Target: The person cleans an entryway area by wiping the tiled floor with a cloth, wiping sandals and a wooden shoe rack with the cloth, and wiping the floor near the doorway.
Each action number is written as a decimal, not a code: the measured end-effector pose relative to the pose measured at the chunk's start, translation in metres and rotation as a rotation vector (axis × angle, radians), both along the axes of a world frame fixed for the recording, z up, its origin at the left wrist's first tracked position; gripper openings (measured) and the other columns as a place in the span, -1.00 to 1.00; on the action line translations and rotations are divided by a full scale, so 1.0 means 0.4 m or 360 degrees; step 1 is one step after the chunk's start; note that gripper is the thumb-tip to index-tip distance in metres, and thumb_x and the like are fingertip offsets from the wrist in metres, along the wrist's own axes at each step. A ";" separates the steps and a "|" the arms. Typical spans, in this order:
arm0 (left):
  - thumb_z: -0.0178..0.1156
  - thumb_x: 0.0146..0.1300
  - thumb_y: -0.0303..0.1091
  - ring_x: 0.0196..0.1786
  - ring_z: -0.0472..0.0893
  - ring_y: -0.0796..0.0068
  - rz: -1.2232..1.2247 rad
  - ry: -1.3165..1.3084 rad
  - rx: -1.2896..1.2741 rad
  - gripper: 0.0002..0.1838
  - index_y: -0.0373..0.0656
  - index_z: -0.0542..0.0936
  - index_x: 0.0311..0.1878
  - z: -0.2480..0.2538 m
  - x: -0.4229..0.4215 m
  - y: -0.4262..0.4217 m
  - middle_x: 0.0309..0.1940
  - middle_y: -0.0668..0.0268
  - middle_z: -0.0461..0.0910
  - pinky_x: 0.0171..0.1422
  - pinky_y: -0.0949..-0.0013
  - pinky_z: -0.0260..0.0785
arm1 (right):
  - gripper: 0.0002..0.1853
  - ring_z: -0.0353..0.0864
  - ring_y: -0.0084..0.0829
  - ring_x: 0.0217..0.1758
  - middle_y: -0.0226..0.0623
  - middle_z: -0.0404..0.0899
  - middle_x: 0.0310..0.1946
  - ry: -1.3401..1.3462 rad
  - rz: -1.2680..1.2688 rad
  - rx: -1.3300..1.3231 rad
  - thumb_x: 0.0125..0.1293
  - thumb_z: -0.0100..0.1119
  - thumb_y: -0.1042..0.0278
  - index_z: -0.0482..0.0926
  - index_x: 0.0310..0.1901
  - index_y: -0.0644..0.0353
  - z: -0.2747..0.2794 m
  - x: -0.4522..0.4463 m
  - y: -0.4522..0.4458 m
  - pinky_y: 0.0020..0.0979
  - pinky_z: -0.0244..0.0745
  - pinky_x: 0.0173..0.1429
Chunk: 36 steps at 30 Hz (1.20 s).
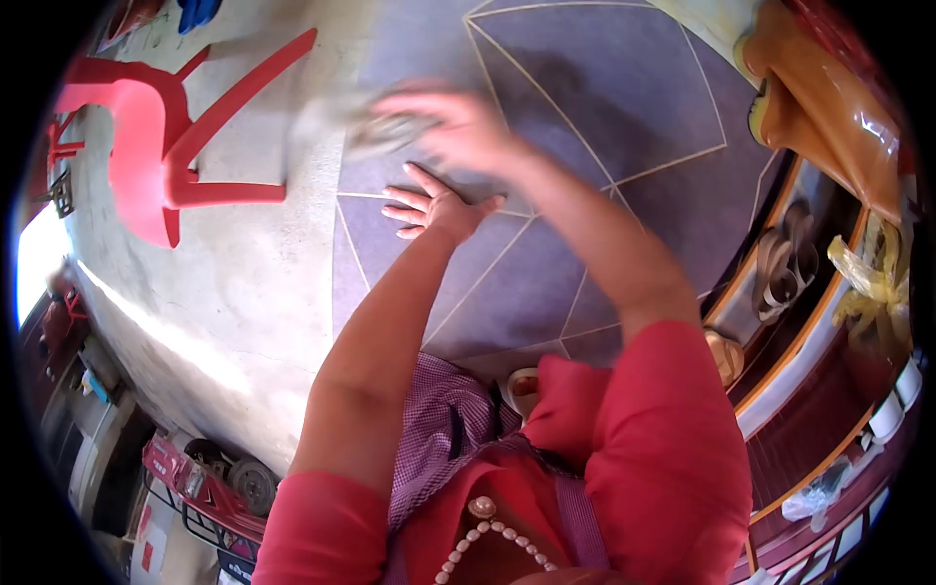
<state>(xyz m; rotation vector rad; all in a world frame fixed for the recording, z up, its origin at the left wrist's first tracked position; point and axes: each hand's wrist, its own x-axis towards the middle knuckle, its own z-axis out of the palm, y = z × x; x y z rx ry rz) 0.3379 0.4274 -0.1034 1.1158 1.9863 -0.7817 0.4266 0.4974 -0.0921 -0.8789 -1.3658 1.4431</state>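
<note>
Leaning over a grey-blue patterned floor (487, 261) crossed by pale straight lines, in red sleeves (668, 419), a checked apron (439, 405) and a beaded necklace (483, 526); resting the left hand (441, 208) on that floor, with fingers and thumb spread well apart; holding a pale grey thing (385, 135) in the right hand (456, 125), just beyond the left one and near the border with the paler concrete (244, 292); with this second grip closed on the thing, as far as the blur shows; cannot tell what it is made of, nor whether touching the floor; with a red chair (141, 127) on the concrete to the left, apart from both hands; with brown sandals (777, 268) on a rack (785, 385) along the right, and a yellow plastic bag (871, 283) just beside them
</note>
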 end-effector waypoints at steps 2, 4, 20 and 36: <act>0.42 -0.30 0.40 0.41 -0.72 -0.31 0.0112 -0.0098 0.0007 0.62 -0.03 -0.74 0.36 -0.022 -0.014 -0.003 0.34 -0.31 -0.79 0.44 -0.34 -0.48 | -0.38 0.60 -0.53 -0.21 -0.39 0.49 0.07 -0.0357 -0.0833 -0.0121 0.01 -0.08 0.77 0.57 0.10 -0.02 -0.023 0.221 -0.082 -0.56 0.58 -0.32; 0.40 -0.26 0.41 0.44 -0.67 -0.29 0.0095 -0.0080 0.0023 0.59 -0.01 -0.72 0.37 -0.010 -0.008 -0.001 0.37 -0.28 -0.74 0.44 -0.33 -0.44 | -0.47 0.59 -0.44 -0.48 -0.29 0.57 -0.13 -0.0158 -0.1475 -0.0745 0.15 -0.09 0.74 0.52 0.13 0.03 0.035 0.435 -0.185 -0.49 0.59 -0.39; 0.37 -0.27 0.45 0.43 -0.68 -0.29 0.0094 -0.0067 0.0142 0.58 0.02 -0.70 0.38 -0.039 -0.016 -0.023 0.37 -0.24 -0.78 0.46 -0.32 -0.43 | -0.64 0.54 -0.18 0.02 -0.20 0.58 -0.04 -0.1358 -0.1065 0.0299 -0.02 0.15 0.54 0.65 -0.10 0.14 -0.133 0.295 -0.041 -0.29 0.42 0.18; 0.37 -0.30 0.46 0.43 -0.66 -0.31 0.0056 -0.0016 0.0008 0.60 0.03 -0.70 0.39 -0.027 -0.009 0.000 0.35 -0.31 -0.76 0.44 -0.34 -0.44 | -0.56 0.59 -0.34 -0.04 -0.32 0.58 0.01 -0.1883 -0.0383 -0.0794 0.22 0.10 0.26 0.51 0.17 -0.11 -0.118 0.434 0.408 -0.35 0.57 -0.14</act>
